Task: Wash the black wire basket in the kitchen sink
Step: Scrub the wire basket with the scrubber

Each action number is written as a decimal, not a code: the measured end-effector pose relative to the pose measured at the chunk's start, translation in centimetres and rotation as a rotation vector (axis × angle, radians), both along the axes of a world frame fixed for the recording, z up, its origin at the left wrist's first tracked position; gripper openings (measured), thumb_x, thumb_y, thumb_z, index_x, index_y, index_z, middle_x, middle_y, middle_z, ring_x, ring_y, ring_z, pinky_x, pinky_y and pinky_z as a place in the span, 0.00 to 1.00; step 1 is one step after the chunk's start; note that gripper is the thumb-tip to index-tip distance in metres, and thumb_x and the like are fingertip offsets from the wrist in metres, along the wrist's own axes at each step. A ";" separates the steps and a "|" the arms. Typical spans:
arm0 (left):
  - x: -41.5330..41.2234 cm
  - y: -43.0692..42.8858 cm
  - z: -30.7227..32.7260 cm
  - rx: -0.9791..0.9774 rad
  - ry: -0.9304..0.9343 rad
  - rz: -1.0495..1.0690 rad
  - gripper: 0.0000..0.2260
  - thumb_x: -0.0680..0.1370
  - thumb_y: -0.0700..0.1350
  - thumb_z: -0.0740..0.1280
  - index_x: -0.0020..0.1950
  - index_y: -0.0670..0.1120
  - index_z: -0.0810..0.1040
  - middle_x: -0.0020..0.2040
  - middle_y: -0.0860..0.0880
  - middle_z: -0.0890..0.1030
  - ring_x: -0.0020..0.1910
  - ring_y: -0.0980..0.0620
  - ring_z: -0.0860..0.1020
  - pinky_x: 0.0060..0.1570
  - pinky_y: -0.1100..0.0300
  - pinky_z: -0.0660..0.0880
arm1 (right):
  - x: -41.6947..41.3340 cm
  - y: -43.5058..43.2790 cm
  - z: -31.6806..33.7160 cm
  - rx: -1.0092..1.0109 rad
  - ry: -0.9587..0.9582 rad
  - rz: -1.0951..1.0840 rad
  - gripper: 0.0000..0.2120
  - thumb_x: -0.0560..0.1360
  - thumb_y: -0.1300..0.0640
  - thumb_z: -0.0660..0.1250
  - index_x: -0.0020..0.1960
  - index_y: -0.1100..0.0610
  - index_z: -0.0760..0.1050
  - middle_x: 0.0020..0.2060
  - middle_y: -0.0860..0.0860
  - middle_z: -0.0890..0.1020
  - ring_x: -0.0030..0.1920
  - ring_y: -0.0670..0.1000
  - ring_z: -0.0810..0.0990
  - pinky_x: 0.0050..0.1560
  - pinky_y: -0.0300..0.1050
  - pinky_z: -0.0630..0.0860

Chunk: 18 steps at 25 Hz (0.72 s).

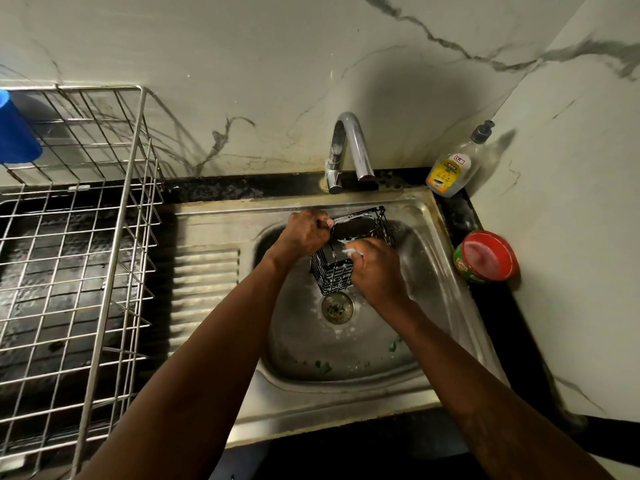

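Gripping black wire basket (334,271) | left hand (304,233) at rim, right hand (375,268) on side | over sink (346,344)

Black wire basket (332,271) tilted over sink (346,355) basin, above drain (337,306). Left hand (306,233) grips basket rim; right hand (375,268) curled round its side, white suds at fingertips. Faucet (349,147) behind. Soap bottle (453,164), red-lidded tub (486,256) at right; wire dish rack (86,237), blue cup (15,133) at left.
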<state>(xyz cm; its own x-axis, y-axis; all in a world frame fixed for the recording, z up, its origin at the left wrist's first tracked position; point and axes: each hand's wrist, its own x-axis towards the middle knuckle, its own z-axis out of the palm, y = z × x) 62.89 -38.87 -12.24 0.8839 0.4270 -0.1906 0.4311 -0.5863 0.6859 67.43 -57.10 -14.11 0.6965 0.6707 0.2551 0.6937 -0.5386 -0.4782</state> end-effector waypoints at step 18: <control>0.0 0.2 -0.2 0.029 0.013 -0.075 0.06 0.80 0.41 0.63 0.46 0.44 0.79 0.44 0.44 0.81 0.43 0.46 0.78 0.43 0.56 0.75 | 5.2 -1.8 2.1 0.023 -0.035 -0.183 0.11 0.73 0.70 0.67 0.51 0.60 0.83 0.44 0.58 0.84 0.43 0.59 0.82 0.42 0.41 0.72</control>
<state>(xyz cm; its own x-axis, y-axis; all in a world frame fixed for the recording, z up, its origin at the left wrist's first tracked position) 62.87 -38.66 -12.48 0.9113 0.3649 -0.1905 0.3936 -0.6370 0.6628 72.63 -58.90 -11.97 0.7968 0.5270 0.2957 0.6017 -0.6465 -0.4691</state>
